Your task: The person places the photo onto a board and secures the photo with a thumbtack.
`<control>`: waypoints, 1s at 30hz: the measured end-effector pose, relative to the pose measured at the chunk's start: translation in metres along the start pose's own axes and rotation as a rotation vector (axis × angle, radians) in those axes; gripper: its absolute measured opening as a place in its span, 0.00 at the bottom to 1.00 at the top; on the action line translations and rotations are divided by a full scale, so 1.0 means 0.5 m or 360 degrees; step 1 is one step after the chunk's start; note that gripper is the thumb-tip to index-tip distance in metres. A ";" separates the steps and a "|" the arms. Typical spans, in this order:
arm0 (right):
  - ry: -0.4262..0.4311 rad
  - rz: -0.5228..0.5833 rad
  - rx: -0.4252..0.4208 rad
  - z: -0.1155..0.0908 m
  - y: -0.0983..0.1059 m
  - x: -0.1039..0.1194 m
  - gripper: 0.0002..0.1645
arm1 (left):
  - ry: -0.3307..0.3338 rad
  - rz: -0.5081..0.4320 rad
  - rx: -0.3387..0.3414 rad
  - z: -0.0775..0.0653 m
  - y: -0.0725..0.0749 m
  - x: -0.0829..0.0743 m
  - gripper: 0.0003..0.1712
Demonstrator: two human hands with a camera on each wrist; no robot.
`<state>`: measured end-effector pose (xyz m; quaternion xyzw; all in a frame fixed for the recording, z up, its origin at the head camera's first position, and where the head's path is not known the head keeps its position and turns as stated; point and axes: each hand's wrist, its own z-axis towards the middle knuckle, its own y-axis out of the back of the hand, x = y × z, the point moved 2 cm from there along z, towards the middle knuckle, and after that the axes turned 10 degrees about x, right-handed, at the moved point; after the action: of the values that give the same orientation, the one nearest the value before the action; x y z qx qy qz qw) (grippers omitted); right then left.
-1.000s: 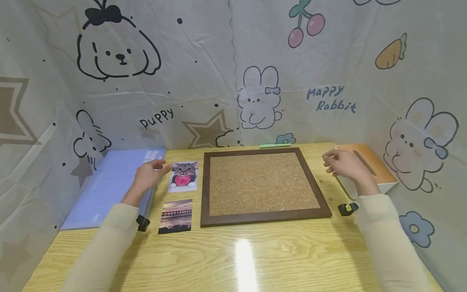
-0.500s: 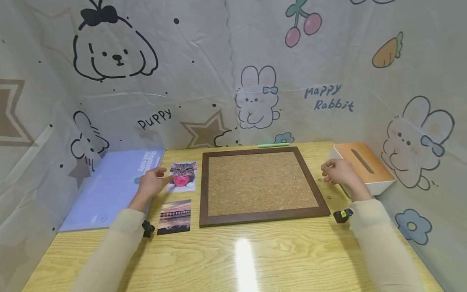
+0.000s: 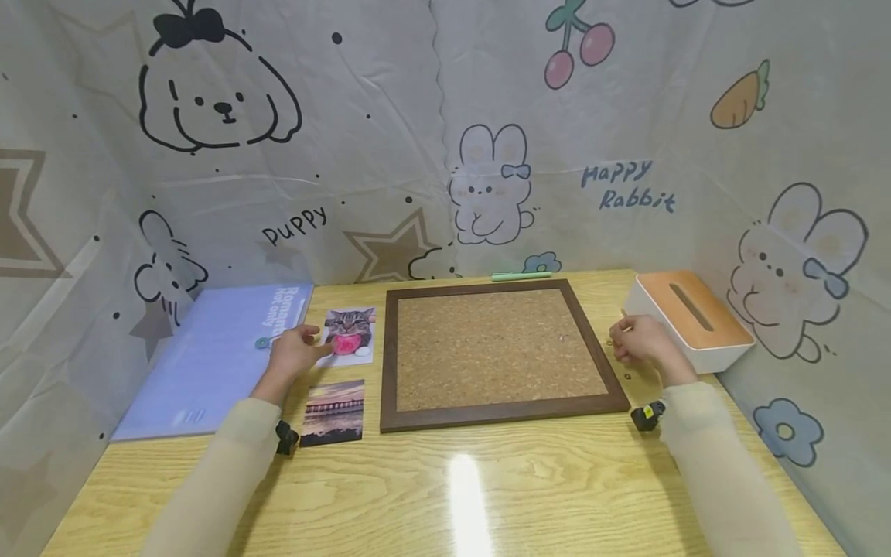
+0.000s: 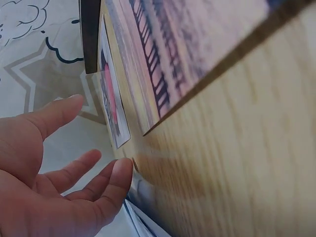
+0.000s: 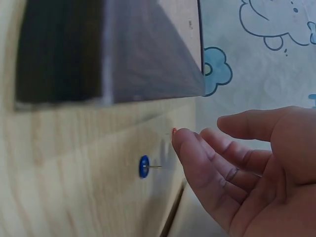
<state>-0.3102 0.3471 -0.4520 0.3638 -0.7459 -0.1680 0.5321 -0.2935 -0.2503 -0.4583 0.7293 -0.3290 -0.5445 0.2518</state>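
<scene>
My left hand (image 3: 295,352) hovers with relaxed fingers at the left edge of a cat photo (image 3: 351,325), its thumb tip overlapping the picture in the head view. Toward me from that lies a sunset pier photo (image 3: 332,414), large in the left wrist view. Right of both photos lies a cork board (image 3: 501,356) in a dark brown frame. Past its right side, my right hand (image 3: 643,340) reaches low with bent fingers, nothing between thumb and fingertips. A blue thumbtack (image 5: 143,167) lies point-out below these fingers; a small red piece (image 5: 174,131) shows beside the index fingertip.
At the left lies a pale blue folder (image 3: 209,363), partly behind the left hand. A tissue box (image 3: 689,302) with an orange top stands beyond the right hand. Behind the board lies a green pen (image 3: 522,276). A printed curtain (image 3: 390,116) encloses the wooden table (image 3: 390,495).
My left hand has moved right and toward me, from the folder's edge to the cat photo. My right hand has come down toward the table beside the board.
</scene>
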 end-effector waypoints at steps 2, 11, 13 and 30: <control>-0.0014 0.0004 0.0005 0.003 -0.001 -0.004 0.20 | -0.0007 0.0000 0.0013 0.002 -0.001 0.000 0.35; -0.0061 -0.0018 0.0002 0.014 -0.004 -0.026 0.16 | 0.0002 0.0004 0.0052 0.012 -0.010 -0.009 0.37; -0.0058 -0.0008 0.0006 0.015 -0.005 -0.028 0.16 | 0.0008 0.0011 0.0043 0.013 -0.012 -0.012 0.37; -0.0057 -0.0154 -0.0005 0.016 -0.013 -0.018 0.13 | 0.0004 0.0088 0.0027 0.013 -0.023 -0.008 0.41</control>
<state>-0.3138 0.3478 -0.4652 0.3957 -0.7365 -0.2011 0.5105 -0.2981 -0.2397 -0.4661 0.7227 -0.3532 -0.5337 0.2609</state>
